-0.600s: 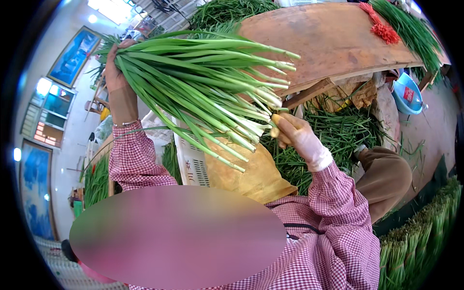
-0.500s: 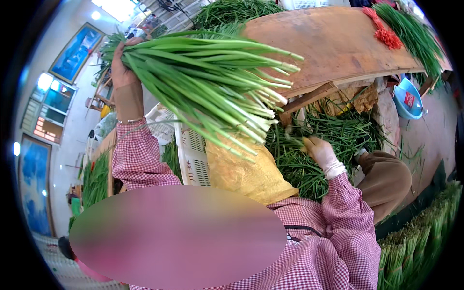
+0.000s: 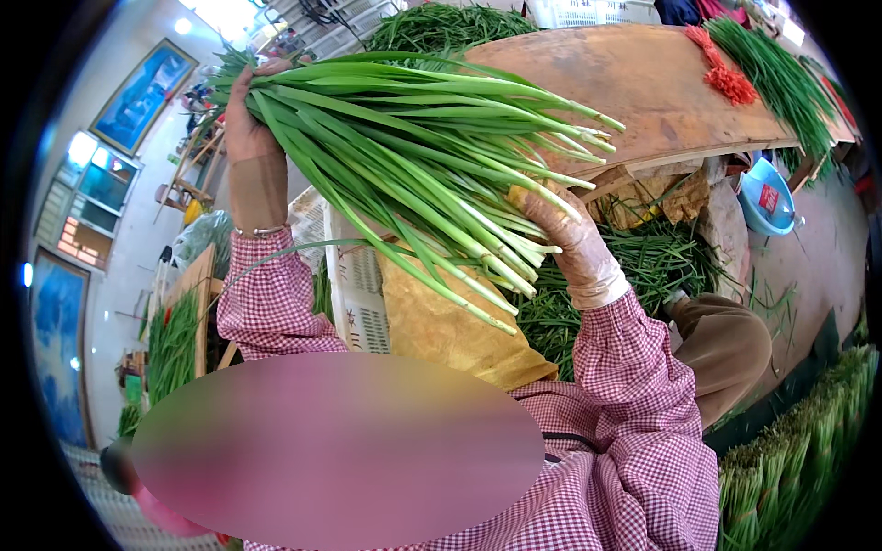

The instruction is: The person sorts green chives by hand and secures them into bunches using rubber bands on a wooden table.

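Observation:
My left hand [image 3: 250, 119], raised at the upper left, is closed round the leafy end of a large bunch of garlic chives [image 3: 395, 129]. The bunch fans out to the right, its pale stem ends loose and uneven. My right hand [image 3: 571, 241], in a thin pale glove with yellowish fingertips, is up against those stem ends with its fingers curled in among them. Stems partly cover the fingers. Under the right hand lies a heap of loose green leaves [image 3: 657, 266], beside a yellow sack-like cloth [image 3: 459, 317] over my lap.
A curved wooden board [image 3: 634, 83] stands ahead, with red ties [image 3: 726, 73] and more chives [image 3: 781, 87] at its right end. Around it are a white plastic crate [image 3: 363, 294], a blue basin [image 3: 765, 197], a far green heap [image 3: 446, 29] and bundled chives [image 3: 799, 459] at the lower right.
My right hand has come up from the leaf heap to the stem ends. The bunch in my left hand has shifted a little to the right.

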Tool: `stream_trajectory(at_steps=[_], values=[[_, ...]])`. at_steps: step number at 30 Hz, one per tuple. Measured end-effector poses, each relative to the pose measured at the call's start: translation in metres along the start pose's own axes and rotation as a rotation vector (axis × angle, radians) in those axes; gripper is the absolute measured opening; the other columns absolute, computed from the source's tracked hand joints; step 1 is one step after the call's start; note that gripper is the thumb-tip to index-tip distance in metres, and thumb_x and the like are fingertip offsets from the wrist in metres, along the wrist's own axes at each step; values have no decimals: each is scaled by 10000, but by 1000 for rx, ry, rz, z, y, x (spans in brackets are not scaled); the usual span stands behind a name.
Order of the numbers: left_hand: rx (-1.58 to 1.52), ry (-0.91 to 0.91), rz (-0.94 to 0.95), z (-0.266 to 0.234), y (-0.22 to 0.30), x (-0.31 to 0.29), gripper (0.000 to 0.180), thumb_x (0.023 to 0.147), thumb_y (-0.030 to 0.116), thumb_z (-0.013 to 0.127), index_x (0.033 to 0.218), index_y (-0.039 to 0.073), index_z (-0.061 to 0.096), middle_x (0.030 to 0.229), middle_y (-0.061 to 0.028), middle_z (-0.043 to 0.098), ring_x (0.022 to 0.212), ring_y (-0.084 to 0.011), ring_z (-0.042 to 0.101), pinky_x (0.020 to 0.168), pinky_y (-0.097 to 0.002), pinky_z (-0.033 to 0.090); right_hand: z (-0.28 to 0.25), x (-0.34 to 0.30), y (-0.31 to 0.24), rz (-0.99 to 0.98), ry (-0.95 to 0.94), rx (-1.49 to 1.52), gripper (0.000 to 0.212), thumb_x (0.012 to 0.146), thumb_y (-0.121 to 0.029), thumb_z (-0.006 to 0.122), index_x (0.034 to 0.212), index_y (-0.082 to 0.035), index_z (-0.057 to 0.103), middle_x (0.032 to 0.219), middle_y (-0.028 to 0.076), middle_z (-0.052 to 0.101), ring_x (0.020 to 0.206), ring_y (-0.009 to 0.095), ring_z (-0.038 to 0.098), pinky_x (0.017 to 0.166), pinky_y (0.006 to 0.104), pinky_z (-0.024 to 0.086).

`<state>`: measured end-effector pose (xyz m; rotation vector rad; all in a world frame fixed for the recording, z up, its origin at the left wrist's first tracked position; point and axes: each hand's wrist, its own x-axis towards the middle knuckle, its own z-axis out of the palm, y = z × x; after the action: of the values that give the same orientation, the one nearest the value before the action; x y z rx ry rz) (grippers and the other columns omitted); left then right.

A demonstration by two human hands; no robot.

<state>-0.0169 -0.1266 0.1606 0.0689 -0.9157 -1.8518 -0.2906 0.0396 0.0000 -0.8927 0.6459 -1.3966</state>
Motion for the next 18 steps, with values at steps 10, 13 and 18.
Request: stream_trajectory(at_steps=[10, 13, 18], values=[[51, -11, 44, 1, 2, 0, 168, 851, 99, 539, 814, 76, 376, 758, -16, 442, 764, -142, 493, 1051, -424, 305, 1, -4, 2, -115, 19, 21, 415, 881, -239, 606, 1233, -37, 523, 1163, 63, 594, 1048, 152, 560, 909, 301, 433], [177, 15, 36, 6, 5, 0, 139, 855, 133, 549, 846, 19, 470, 840, -93, 536, 831, -220, 544, 1009, -416, 363, 3, -4, 1, -207, 112, -4, 400, 864, -259, 624, 1203, -58, 552, 1161, 41, 588, 1044, 140, 544, 891, 288, 425], [486, 383, 387, -2, 11, 15, 254, 848, 253, 560, 815, 3, 589, 813, -141, 628, 749, -286, 600, 704, -426, 523, -7, -6, 7, -70, 139, -62, 386, 871, -292, 605, 1205, -101, 573, 1208, 43, 578, 1006, 136, 556, 773, 273, 423]])
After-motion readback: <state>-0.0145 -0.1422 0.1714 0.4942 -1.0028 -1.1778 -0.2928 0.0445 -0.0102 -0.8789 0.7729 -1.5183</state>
